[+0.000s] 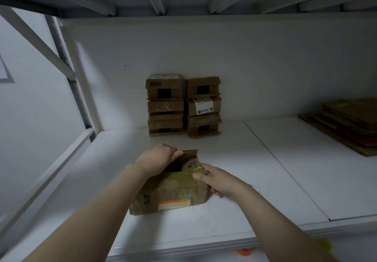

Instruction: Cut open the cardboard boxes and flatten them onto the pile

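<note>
A taped brown cardboard box [173,192] with an orange label lies on the white shelf in front of me. Its top is partly open. My left hand [159,156] grips a raised flap at the box's far left corner. My right hand [216,181] holds the box's right end, thumb on the taped top edge. Against the back wall stand two stacks of sealed boxes [183,106], three high each. A pile of flattened cardboard [344,123] lies at the far right of the shelf. No cutting tool is visible.
The white shelf board [275,170] has a seam running front to back right of the box. An upper shelf with metal ribs hangs overhead. Diagonal frame struts [40,43] stand at the left. Something orange [245,252] shows below the front edge.
</note>
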